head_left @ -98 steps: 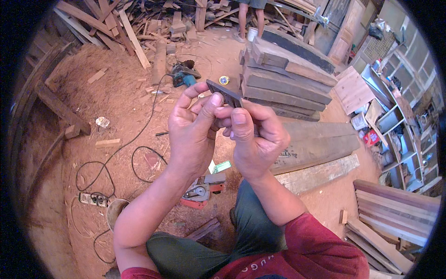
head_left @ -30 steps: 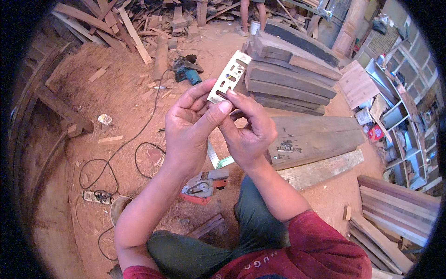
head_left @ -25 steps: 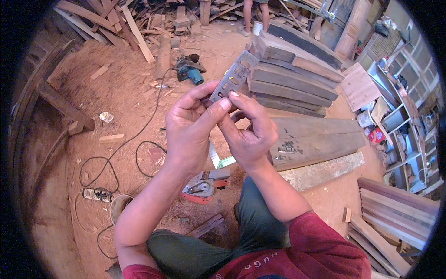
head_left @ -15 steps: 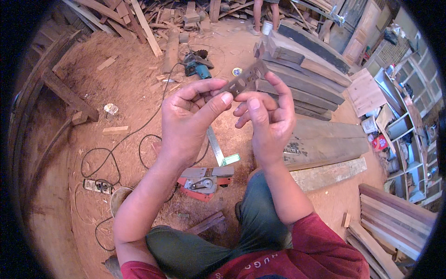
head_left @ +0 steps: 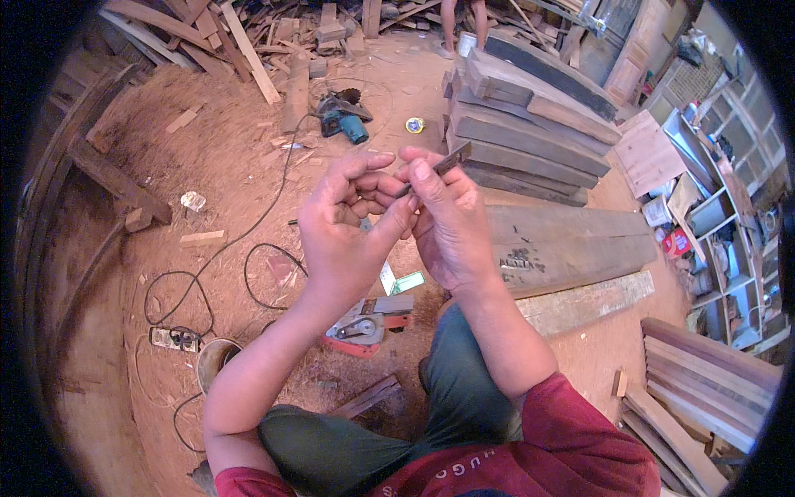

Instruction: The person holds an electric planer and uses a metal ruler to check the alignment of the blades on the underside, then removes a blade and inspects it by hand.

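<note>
Raised in front of me, a dark, narrow metal plate [head_left: 454,158] is tilted so that I see it nearly edge-on. My right hand [head_left: 450,228] pinches it between thumb and fingers, and its far end sticks out up to the right. At the lower end of the plate, my left hand [head_left: 344,219] is closed with thumb and fingertips on it, the fingers partly hiding that end. Below my hands an electric planer [head_left: 358,329] with a red body lies on the floor by my legs. A square with a green stock [head_left: 407,283] lies just beyond it, partly covered by my hands.
A teal circular saw [head_left: 344,120] and a tape measure [head_left: 415,125] lie farther off. Stacked dark beams [head_left: 530,137] stand right, above a wide plank [head_left: 580,240] bearing small metal parts. A black cord loops to a power strip [head_left: 174,339]. Another person's legs [head_left: 464,21] show at the back.
The metal plate has turned from showing its slotted face to nearly edge-on. My right hand has moved left and now grips it close beside my left hand.
</note>
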{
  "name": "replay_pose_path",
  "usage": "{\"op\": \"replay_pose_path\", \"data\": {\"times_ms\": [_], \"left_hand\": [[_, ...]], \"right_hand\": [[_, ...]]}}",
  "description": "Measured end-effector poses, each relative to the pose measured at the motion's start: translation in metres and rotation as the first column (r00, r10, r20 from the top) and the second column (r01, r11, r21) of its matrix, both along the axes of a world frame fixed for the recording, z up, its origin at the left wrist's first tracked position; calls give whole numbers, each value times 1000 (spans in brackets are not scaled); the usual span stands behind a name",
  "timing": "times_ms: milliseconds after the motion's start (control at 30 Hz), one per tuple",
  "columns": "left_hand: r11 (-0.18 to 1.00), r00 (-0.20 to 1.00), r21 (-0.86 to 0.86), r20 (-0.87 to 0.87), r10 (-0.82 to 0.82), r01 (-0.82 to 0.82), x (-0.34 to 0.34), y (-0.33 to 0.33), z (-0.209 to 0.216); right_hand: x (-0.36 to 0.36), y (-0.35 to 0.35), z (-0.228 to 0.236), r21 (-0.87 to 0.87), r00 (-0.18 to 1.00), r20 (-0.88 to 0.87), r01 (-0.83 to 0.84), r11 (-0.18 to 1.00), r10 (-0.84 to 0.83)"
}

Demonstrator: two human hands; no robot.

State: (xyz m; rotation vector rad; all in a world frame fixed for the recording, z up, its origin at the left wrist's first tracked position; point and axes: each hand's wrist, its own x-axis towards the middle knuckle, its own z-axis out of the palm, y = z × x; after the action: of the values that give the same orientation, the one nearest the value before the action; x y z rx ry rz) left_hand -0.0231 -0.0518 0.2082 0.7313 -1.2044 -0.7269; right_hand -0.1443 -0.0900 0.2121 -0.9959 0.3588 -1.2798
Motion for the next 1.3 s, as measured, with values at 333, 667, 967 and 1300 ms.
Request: {"op": "replay_pose_path", "data": {"times_ms": [333,667,967,1300], "left_hand": [[999,999,-21,-13,44,-44,-4,-1,-6],[999,999,-31,-1,42,-42,-2,-1,-6],[998,999,-56,-23,30,-31,-3,-1,-6],[990,987,-26,83,138,-137,23,-8,-18]], "right_hand": [[0,3,1,46,1000,10,-27,999,26],[0,1,3,115,999,6,-38,993,38],[-3,2,3,114,1000,-7,4,993,-3],[-15,-25,-14,-83,996,-67,61,995,-66]]}}
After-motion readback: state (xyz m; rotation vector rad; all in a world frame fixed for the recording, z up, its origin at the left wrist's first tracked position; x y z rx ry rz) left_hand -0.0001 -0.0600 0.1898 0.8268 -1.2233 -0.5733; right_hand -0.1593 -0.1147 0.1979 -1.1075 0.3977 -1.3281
